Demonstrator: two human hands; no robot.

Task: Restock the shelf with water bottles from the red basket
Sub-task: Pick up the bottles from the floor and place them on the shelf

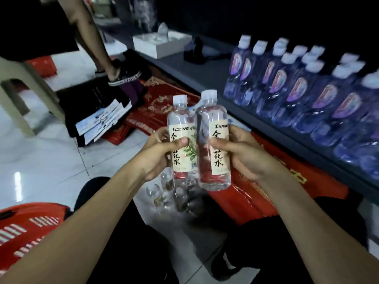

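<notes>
I hold two clear water bottles with white caps and cream labels upright and side by side in the middle of the view. My left hand [162, 152] grips the left bottle [181, 128] around its label. My right hand [242, 152] grips the right bottle [213, 140], which stands a little higher and closer to me. The dark shelf [205, 74] runs along the right, and a block of purple-labelled bottles [297, 89] stands on it in rows. A red basket [30, 226] shows at the lower left corner.
A white tissue box [162, 44] and a dark object [196, 52] sit on the shelf's far end. Red patterned packages [256, 193] lie on the floor below the shelf. Another person's leg [98, 50], a beige stool [24, 85] and a black crate [92, 107] stand at upper left.
</notes>
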